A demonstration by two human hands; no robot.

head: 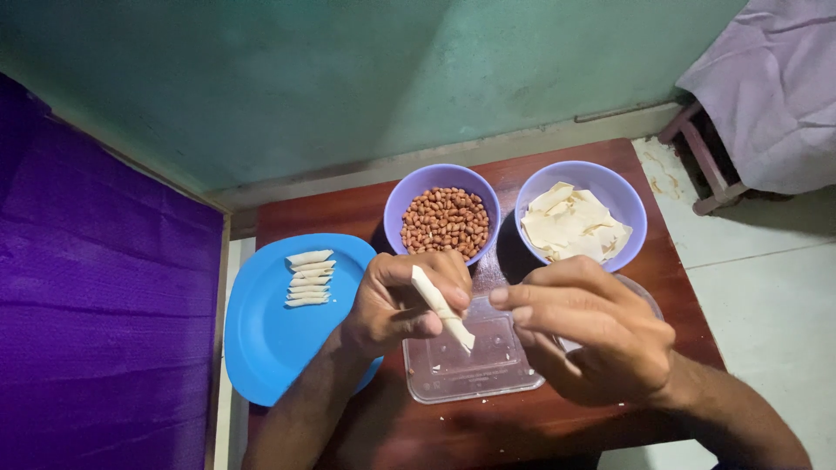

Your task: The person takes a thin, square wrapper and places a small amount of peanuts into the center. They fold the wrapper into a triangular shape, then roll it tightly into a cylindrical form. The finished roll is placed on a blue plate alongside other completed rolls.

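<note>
Rolled pastry stick (442, 308), pale and thin, sits pinched in the left hand (402, 300), gripped between thumb and fingers and tilted so its lower tip points down over a clear plastic lid (470, 370). That lid lies flat on the dark red-brown desk (540, 422), with a few crumbs scattered on it. The right hand (592, 335) hovers just beside the stick, fingers stretched toward it and loosely curled, holding nothing that can be seen; its fingertips are close to the stick, but whether they touch it cannot be told. The two hands are near each other, not joined.

To the left of the left hand, a blue plate (270, 348) carries a neat row of finished rolls (309, 278) stacked side by side near its upper part. Behind the hands stand two lilac bowls: one bowl (401, 196) holds brown peanuts (446, 220), the other bowl (631, 209) holds flat, pale pastry sheets (573, 224). The bowls stand side by side, close together. A purple cloth (96, 287) covers the area left of the desk, and a green wall (348, 78) rises behind it.
</note>
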